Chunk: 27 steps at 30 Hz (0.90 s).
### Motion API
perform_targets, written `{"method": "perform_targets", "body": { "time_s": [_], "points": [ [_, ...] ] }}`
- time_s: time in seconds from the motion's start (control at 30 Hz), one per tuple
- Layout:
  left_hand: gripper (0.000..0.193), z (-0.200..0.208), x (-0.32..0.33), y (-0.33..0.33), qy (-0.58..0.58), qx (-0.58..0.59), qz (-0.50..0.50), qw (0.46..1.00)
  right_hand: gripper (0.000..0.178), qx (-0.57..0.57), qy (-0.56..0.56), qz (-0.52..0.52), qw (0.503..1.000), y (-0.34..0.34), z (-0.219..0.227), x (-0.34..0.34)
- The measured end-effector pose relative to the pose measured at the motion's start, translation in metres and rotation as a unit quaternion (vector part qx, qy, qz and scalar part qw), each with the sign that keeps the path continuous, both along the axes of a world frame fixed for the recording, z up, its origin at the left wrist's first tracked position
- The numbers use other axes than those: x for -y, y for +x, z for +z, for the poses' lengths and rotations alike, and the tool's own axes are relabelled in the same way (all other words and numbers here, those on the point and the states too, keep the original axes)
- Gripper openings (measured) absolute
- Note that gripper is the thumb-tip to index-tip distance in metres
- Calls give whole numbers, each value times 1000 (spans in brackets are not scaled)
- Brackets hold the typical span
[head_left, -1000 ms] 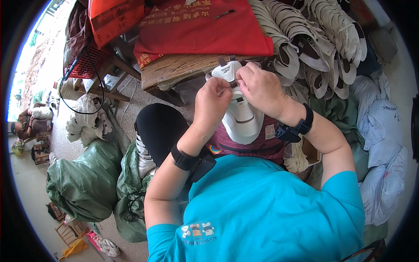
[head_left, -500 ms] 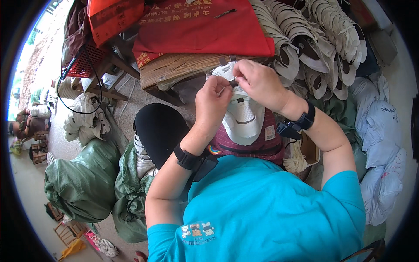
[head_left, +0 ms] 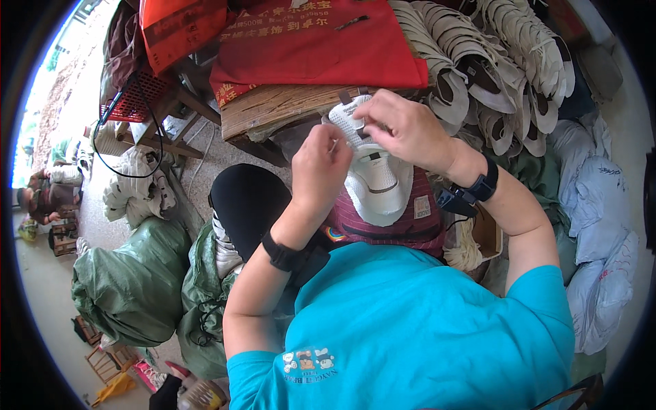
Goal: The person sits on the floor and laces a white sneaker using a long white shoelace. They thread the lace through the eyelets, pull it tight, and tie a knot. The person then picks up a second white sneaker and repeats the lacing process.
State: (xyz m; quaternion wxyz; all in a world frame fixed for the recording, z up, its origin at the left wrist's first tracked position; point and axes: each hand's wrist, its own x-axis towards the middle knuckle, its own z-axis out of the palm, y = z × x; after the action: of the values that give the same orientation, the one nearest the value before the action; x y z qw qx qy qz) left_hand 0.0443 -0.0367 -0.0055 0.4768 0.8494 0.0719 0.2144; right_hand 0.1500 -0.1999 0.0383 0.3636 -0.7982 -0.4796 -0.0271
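Observation:
A white mesh shoe upper (head_left: 378, 198) rests on my lap over maroon striped cloth, its tongue (head_left: 346, 117) stretching toward the table edge. My left hand (head_left: 320, 164) is closed in a pinch left of the upper, with a thin white strand, seemingly a shoelace, at its fingertips. At the upper's throat, beside the tongue, my right hand (head_left: 404, 133) has its fingers bent and pinched together. What the right fingertips hold is too small to make out. Both wrists wear black bands.
Ahead stands a wooden table (head_left: 273, 109) with a red cloth bag (head_left: 321, 55) on it. Stacked shoe uppers (head_left: 471, 61) fill the far right. Cream laces (head_left: 465, 247) hang from a box at my right. Green sacks (head_left: 133, 283) lie left; white sacks (head_left: 594, 205) lie right.
My left hand has moved left and slightly down, away from my right hand. The right hand has shifted a little left, and more of the tongue shows.

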Motion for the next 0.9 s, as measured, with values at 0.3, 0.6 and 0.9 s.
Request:
{"method": "perform_targets", "body": {
  "time_s": [0.3, 0.6, 0.9],
  "points": [
    [25, 8, -35, -8, -602, -33, -97, 792, 11, 13, 85, 106, 991, -5, 29, -37],
    [19, 7, -23, -14, -416, -51, -111, 901, 7, -135, 143, 53, 979, -1, 39, -30],
    [5, 4, -3, 4, 23, 52, -20, 998, 5, -254, 175, 67, 949, 2, 39, -17]
  ]
}}
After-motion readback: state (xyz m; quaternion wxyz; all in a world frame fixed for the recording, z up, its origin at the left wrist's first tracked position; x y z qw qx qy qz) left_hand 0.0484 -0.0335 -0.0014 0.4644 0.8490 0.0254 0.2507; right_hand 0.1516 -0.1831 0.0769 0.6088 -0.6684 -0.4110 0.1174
